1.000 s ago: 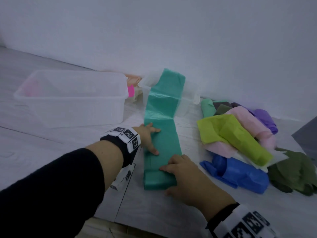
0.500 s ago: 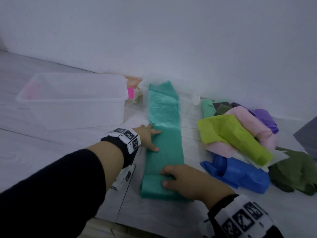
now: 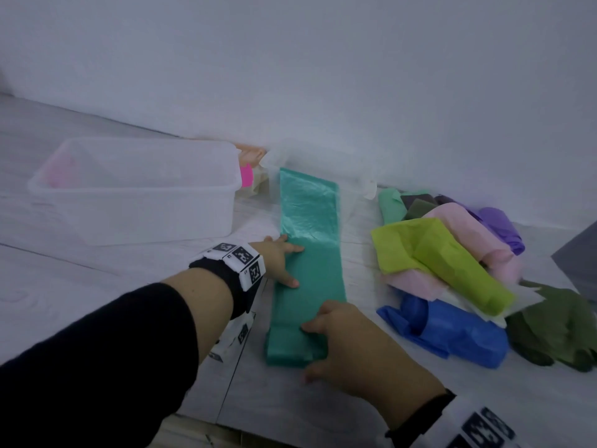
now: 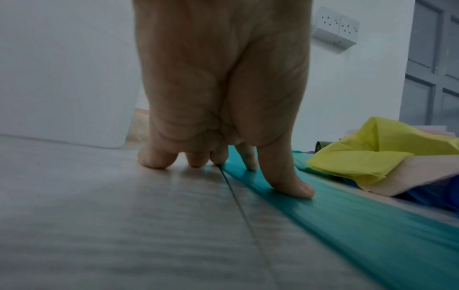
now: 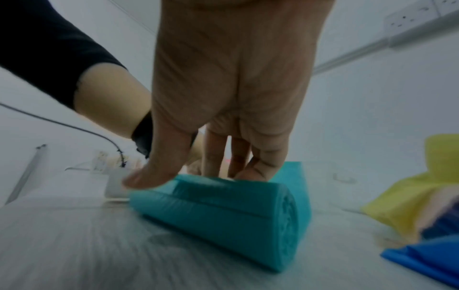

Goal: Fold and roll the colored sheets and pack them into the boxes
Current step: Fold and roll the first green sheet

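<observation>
A teal sheet [image 3: 310, 253], folded into a long narrow strip, lies on the white table and runs away from me. Its near end is wound into a roll [image 3: 287, 347], which also fills the right wrist view as a teal roll [image 5: 223, 212]. My right hand [image 3: 352, 347] wraps that roll, fingers over the top and thumb at the near side. My left hand [image 3: 281, 257] presses straight fingers [image 4: 285, 176] on the strip's left edge at mid length. A large clear box [image 3: 135, 195] stands at the left. A small clear box [image 3: 323, 169] stands behind the strip's far end.
Loose sheets are piled at the right: lime green [image 3: 445, 260], pink [image 3: 478, 234], blue [image 3: 452, 331], purple [image 3: 500, 224], olive [image 3: 565, 331] and mint [image 3: 391, 202]. Something pink shows inside the large box. A wall runs close behind the boxes.
The strip's far end, which hung over the small box, has slid down and now lies flat on the table. My right hand has closed round the rolled near end. The left hand has stayed put.
</observation>
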Demonstrator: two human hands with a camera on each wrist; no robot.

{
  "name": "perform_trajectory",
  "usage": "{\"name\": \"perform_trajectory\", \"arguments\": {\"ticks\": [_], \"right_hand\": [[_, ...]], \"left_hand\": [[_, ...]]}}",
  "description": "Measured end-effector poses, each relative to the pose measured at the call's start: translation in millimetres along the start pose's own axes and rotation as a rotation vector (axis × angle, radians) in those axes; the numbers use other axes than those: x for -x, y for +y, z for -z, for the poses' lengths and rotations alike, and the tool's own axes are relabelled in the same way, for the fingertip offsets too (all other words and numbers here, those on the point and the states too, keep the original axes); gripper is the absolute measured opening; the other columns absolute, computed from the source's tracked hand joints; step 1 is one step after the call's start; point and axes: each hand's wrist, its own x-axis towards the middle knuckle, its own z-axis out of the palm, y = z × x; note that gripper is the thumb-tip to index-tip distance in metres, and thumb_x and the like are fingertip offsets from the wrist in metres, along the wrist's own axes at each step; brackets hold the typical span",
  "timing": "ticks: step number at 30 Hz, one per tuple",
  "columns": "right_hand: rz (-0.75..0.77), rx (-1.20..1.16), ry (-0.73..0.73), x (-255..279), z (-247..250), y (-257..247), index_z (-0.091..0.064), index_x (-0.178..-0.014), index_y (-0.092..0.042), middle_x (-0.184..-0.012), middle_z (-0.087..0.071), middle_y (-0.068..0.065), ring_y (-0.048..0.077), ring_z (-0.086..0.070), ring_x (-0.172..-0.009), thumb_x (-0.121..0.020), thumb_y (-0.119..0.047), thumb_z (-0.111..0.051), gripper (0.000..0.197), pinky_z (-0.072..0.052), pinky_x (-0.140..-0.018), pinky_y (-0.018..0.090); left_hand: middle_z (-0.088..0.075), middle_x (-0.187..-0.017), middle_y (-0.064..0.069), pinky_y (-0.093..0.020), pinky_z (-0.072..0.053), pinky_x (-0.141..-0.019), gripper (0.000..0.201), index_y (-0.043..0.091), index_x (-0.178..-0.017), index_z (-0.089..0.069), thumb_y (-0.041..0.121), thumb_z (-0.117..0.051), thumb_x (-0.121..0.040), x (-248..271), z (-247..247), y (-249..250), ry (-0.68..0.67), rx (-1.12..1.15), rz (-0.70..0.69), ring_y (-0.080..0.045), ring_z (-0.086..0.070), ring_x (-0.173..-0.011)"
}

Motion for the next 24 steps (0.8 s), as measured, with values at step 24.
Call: {"name": "perform_trajectory", "arguments": {"ticks": [24], "right_hand": [[-0.07, -0.12, -0.174, -3.3, -0.8, 9.4, -0.06, -0.122, -0.024, -0.121, -0.046, 0.005, 0.023, -0.046, -0.114, -0.092, -0.033, -0.056, 0.032, -0.036, -0.102, 0.032]], "left_hand": [[0.012, -0.159, -0.01, -0.045, -0.01, -0.117, 0.077, 0.034, -0.151, -0.007, 0.045, -0.055, -0.092, 2.3, 0.9, 3.6, -0.017, -0.006, 0.047, -0.032, 0.003, -0.146]]}}
